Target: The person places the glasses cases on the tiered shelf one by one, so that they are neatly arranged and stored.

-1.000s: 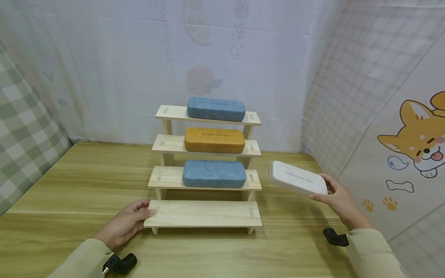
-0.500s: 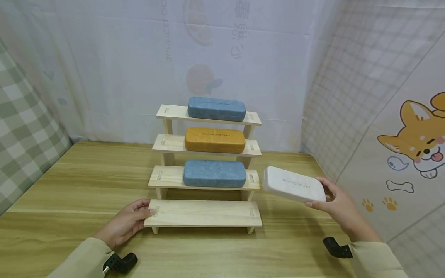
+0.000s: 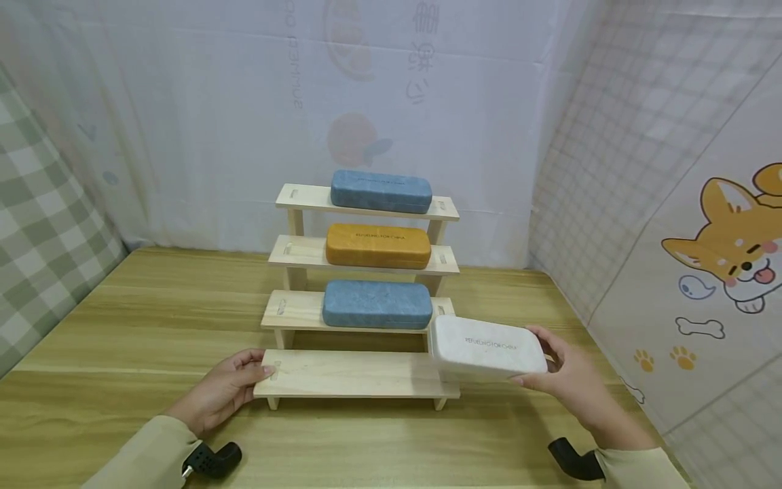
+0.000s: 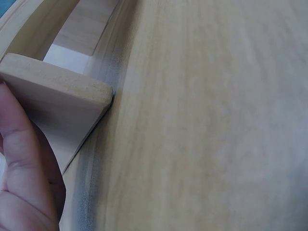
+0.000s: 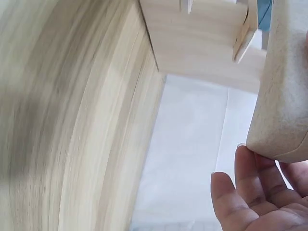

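My right hand (image 3: pixel 571 380) grips the right end of a white glasses case (image 3: pixel 485 345) with printed lettering. The case is tilted, its left end over the right end of the lowest board of a stepped wooden stand (image 3: pixel 342 373). In the right wrist view the fingertips (image 5: pixel 248 161) touch the end of the case. My left hand (image 3: pixel 222 392) pinches the left end of that lowest board, thumb on top. A blue glasses case (image 3: pixel 377 305) lies on the second step, an orange glasses case (image 3: pixel 377 246) above it, and another blue glasses case (image 3: pixel 381 192) on top.
The stand is on a wood-grain table (image 3: pixel 153 319). A white printed curtain (image 3: pixel 214 136) hangs behind. A green checked cloth (image 3: pixel 49 224) borders the left, and a panel with a cartoon dog (image 3: pixel 742 238) borders the right.
My right hand has brought the white glasses case leftward and down, from beside the stand to over the lowest board's right end. My left hand stays in place.
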Demonstrator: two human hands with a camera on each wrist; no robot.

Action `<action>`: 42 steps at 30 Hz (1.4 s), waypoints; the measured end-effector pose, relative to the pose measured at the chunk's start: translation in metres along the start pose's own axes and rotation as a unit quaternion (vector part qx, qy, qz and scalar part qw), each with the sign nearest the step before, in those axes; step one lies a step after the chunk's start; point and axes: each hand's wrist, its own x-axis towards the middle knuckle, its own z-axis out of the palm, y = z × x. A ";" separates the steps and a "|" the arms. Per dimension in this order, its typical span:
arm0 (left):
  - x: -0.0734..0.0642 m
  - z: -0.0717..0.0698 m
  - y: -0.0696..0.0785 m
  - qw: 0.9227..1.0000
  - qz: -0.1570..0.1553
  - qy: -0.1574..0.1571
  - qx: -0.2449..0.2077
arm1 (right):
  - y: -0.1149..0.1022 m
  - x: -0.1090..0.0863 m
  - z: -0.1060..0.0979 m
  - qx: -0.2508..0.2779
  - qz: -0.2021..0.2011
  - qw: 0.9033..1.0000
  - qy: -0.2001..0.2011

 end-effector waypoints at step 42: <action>0.001 0.001 0.000 1.000 -0.003 0.014 -0.014 | -0.036 0.016 0.133 0.037 0.039 0.998 0.034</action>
